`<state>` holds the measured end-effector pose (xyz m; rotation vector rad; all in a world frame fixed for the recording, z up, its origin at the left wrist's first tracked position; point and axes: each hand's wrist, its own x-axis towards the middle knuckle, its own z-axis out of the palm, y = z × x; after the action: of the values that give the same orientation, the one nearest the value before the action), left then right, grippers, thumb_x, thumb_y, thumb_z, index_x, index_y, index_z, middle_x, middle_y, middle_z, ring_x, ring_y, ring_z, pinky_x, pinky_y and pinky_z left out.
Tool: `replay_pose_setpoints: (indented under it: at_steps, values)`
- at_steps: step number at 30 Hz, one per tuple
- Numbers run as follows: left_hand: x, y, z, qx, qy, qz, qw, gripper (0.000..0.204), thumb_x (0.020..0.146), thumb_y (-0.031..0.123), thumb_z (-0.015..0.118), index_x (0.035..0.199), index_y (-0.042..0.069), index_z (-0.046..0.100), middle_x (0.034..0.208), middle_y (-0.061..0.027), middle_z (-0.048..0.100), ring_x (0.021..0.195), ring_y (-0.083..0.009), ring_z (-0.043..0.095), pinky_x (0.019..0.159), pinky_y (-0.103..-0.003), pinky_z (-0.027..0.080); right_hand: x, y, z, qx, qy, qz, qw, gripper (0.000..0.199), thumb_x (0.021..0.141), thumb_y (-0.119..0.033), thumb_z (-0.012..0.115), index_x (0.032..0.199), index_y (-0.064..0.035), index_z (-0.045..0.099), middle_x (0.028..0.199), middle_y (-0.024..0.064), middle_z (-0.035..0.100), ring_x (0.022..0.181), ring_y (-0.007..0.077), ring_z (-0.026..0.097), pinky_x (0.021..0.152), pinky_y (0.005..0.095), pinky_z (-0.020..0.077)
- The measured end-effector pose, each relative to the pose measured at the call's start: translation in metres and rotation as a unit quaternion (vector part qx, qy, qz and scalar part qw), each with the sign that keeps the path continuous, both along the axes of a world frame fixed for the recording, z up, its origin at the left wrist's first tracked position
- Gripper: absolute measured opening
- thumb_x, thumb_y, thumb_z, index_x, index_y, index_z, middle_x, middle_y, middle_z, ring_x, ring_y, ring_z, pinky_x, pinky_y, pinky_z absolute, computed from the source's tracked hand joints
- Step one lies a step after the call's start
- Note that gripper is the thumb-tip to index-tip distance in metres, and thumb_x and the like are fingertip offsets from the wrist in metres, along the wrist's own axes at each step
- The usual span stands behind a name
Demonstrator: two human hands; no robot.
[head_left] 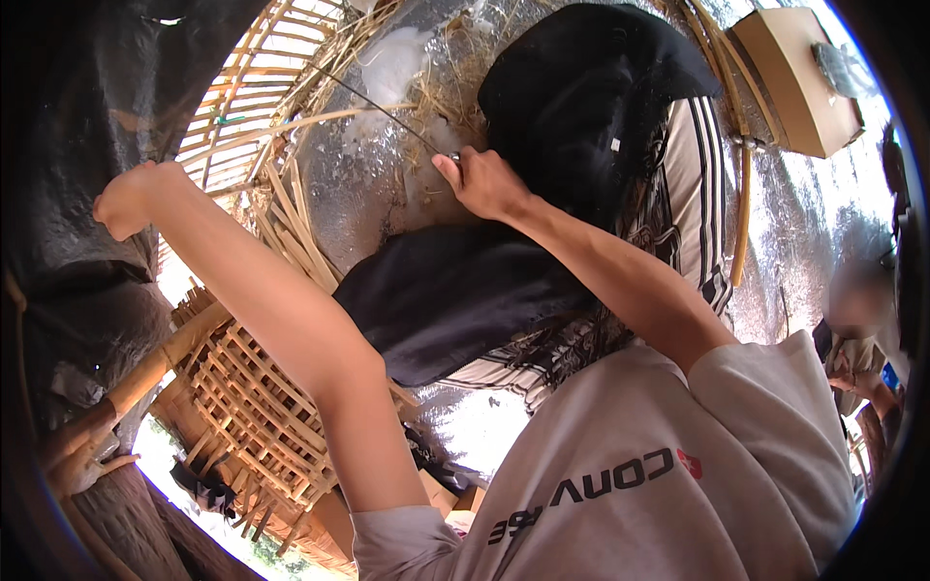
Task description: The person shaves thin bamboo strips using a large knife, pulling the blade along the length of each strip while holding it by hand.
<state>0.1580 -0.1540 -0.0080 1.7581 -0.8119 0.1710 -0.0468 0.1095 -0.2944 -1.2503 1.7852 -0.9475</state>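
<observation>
My right hand (487,184) is closed around the near end of a thin, dark, straight rod (387,114), in front of my lap. The rod slants away to the upper left, toward a lattice of pale bamboo strips (260,73). Out to the far left, my left hand (134,198) is curled closed beside a black plastic sheet (73,184); its fingertips are turned away, and what they hold, if anything, is hidden. One long pale strip (300,124) crosses below the rod. Loose split bamboo strips (295,218) lie between my forearms. Black cloth (465,295) covers my legs.
A slatted bamboo rack (262,412) stands at lower left, beside a thick pole (160,382). Shavings (465,73) litter the shiny floor sheet. At upper right are a cardboard box (799,87) and a bamboo pole (743,213). Another person (862,373) is at the right edge.
</observation>
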Motion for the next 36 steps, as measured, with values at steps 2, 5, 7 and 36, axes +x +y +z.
replay_pose_setpoints:
  at_steps: [2,5,7,36]
  values:
    - [0.011,-0.004,-0.003,0.052,-0.048,0.014,0.997,0.024,0.094,0.012,0.037,0.102,0.001,0.057,0.079,-0.0163,0.062,0.058,-0.0291,0.063,0.046,-0.039,0.054,-0.001,0.003,-0.002,0.053,-0.001,0.029,0.998,0.055,0.1,-0.044,0.047,0.079,0.0046,0.061,0.07,0.032,0.062,0.065,0.0497,0.062,0.061,0.0551,0.05]
    - [0.028,0.013,0.004,-0.1,0.074,-0.04,0.991,0.024,0.093,0.008,0.038,0.106,0.004,0.058,0.081,-0.0158,0.061,0.057,-0.0279,0.061,0.043,-0.038,0.053,-0.004,0.004,-0.005,0.066,0.022,0.025,0.997,0.056,0.1,-0.045,0.048,0.081,0.0052,0.063,0.072,0.0321,0.062,0.067,0.0502,0.062,0.065,0.0549,0.0503]
    - [0.035,0.033,0.017,-0.197,0.222,-0.105,0.949,0.025,0.094,0.017,0.041,0.104,0.003,0.058,0.081,-0.0127,0.057,0.054,-0.024,0.054,0.045,-0.036,0.047,-0.007,0.001,-0.004,0.06,0.056,0.003,0.997,0.059,0.1,-0.047,0.046,0.08,0.0065,0.064,0.074,0.0325,0.062,0.073,0.0489,0.063,0.066,0.054,0.0508]
    - [0.117,-0.003,0.014,0.043,-0.093,0.163,0.981,0.035,0.096,0.021,0.041,0.103,-0.011,0.055,0.109,-0.028,0.061,0.097,-0.0357,0.066,0.082,-0.042,0.058,-0.019,0.0,0.049,0.106,0.086,0.145,0.98,0.068,0.102,-0.048,0.038,0.071,0.0052,0.065,0.076,0.0313,0.064,0.075,0.0496,0.064,0.068,0.0536,0.0535]
